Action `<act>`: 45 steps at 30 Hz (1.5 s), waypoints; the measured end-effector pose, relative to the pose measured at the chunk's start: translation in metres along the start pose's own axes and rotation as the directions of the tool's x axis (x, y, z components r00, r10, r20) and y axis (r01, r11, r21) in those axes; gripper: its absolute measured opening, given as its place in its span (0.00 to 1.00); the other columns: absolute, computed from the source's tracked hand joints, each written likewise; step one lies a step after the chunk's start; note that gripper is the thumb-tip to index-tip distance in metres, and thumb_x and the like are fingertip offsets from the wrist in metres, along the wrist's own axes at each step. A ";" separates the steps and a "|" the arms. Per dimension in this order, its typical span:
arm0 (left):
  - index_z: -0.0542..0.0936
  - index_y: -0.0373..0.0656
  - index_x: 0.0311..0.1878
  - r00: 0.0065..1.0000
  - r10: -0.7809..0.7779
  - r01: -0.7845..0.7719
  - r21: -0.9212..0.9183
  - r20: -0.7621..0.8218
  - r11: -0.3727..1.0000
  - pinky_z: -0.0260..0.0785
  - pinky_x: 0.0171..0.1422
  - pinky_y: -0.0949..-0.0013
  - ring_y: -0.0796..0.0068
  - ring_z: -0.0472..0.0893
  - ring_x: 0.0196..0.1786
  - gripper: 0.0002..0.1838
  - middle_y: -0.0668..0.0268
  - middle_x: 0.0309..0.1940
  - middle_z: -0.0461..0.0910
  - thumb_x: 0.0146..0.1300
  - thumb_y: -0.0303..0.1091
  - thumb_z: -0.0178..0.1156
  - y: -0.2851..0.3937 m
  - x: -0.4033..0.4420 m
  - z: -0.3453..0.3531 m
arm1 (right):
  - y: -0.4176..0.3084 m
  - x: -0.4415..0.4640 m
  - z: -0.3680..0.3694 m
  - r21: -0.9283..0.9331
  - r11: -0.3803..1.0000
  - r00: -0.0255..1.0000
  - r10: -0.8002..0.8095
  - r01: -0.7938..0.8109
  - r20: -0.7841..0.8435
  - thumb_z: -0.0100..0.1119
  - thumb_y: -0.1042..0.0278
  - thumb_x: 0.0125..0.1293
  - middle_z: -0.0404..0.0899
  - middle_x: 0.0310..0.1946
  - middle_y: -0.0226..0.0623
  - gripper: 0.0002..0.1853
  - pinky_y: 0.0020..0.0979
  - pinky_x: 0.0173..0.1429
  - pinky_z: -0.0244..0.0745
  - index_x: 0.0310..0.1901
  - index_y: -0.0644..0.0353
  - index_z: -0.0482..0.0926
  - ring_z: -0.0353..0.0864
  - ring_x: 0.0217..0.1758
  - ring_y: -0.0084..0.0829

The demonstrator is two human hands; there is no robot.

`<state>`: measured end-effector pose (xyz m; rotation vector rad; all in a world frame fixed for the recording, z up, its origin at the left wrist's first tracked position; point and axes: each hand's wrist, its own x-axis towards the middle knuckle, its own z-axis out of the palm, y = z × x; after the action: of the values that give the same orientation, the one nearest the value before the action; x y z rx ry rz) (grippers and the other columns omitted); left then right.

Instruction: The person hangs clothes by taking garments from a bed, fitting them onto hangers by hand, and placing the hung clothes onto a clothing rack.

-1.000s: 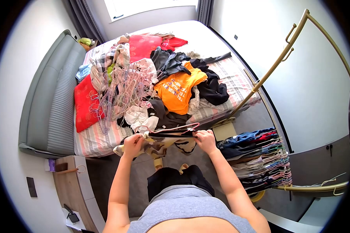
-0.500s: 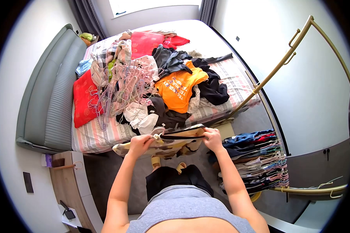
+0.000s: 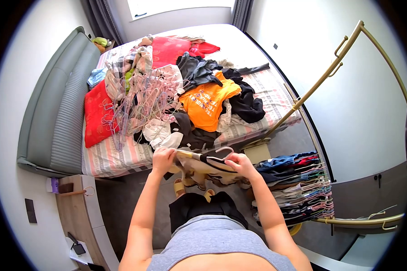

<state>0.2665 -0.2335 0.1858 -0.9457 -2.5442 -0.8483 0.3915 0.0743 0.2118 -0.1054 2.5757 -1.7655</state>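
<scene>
A cream, yellow and brown patterned garment [image 3: 204, 170] with a black-trimmed edge hangs stretched between my hands, in front of the bed. My left hand [image 3: 164, 160] is closed on its upper left corner. The upper right end is pinched in my right hand [image 3: 240, 164]. Beside my right fingers, the curved pale hook of a clothes hanger [image 3: 225, 149] sticks up above the cloth; the rest of that hanger is hidden. Cloth and fingers cover how far the hanger sits inside the garment.
On the bed [image 3: 117, 159] lie a tangle of hangers [image 3: 144, 97], an orange T-shirt [image 3: 205, 104], dark clothes [image 3: 248, 101] and red pillows [image 3: 98, 119]. A gold rack [image 3: 319, 83] stands at right, near hanging clothes [image 3: 294, 185]. A wooden-topped cabinet [image 3: 72, 198] is at left.
The hanger hook, earlier near my left hand, now shows beside my right. The garment's left part has swung in and its body hangs farther right. My left hand has risen slightly.
</scene>
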 end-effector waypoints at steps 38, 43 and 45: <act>0.79 0.46 0.43 0.496 0.696 -0.184 -0.720 0.519 0.669 0.66 0.53 0.60 0.58 0.75 0.47 0.12 0.60 0.42 0.77 0.56 0.29 0.54 0.293 0.248 0.338 | 0.169 -0.019 -0.205 0.709 0.602 0.201 0.693 0.367 -0.692 0.43 0.77 0.62 0.75 0.39 0.31 0.18 0.21 0.46 0.66 0.54 0.61 0.69 0.73 0.41 0.22; 0.78 0.46 0.43 0.360 0.764 -0.204 -0.753 0.536 0.625 0.67 0.51 0.61 0.56 0.75 0.46 0.11 0.60 0.41 0.77 0.55 0.30 0.55 0.317 0.259 0.385 | 0.181 -0.034 -0.234 0.755 0.551 0.104 0.779 0.354 -0.618 0.48 0.72 0.61 0.75 0.42 0.24 0.21 0.27 0.44 0.61 0.58 0.52 0.68 0.71 0.43 0.18; 0.78 0.45 0.43 0.318 0.794 -0.200 -0.781 0.519 0.591 0.67 0.50 0.61 0.56 0.75 0.46 0.11 0.59 0.40 0.77 0.55 0.29 0.55 0.326 0.257 0.395 | 0.188 -0.039 -0.248 0.733 0.546 0.025 0.795 0.405 -0.606 0.49 0.74 0.59 0.75 0.42 0.23 0.23 0.25 0.43 0.60 0.58 0.53 0.68 0.70 0.43 0.18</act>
<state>0.2678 0.3375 0.1326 -2.9071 -2.1424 -1.1471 0.4092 0.3757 0.1253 2.3010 1.0108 -3.1789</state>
